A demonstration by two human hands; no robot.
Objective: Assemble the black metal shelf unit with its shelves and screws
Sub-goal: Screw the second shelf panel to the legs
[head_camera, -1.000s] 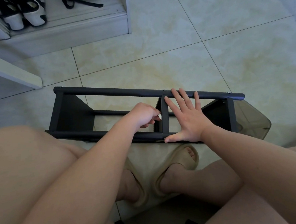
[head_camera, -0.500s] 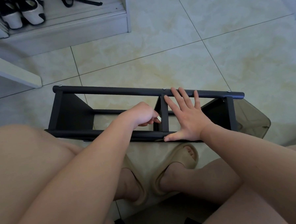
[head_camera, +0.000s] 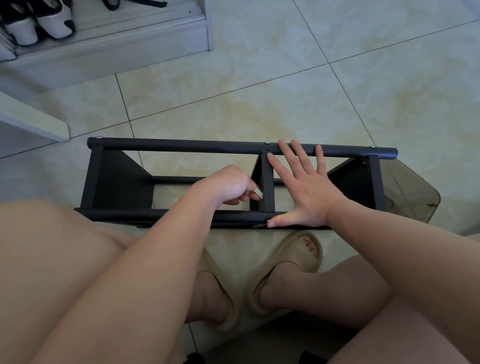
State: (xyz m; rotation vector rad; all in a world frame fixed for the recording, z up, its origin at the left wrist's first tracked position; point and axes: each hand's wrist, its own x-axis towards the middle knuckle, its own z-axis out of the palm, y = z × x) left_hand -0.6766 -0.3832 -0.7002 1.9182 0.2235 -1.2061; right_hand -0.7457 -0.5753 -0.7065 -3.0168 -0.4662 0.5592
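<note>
On the tiled floor, ahead of the feet: black metal shelf unit lying on its side, long rails running left-right.
Right hand: flat, fingers spread wide, gripping nothing. Fingers reach the far rail, thumb lies on the near rail, just right of the middle shelf.
Left hand: fingers curled, tips at the middle shelf's left face (cannot tell whether they pinch anything).
Screws: heads show on the far rail, at both ends and mid-span.
Feet: beige slippers, near the near rail.
Top left: black-and-white shoes on a white rack.
</note>
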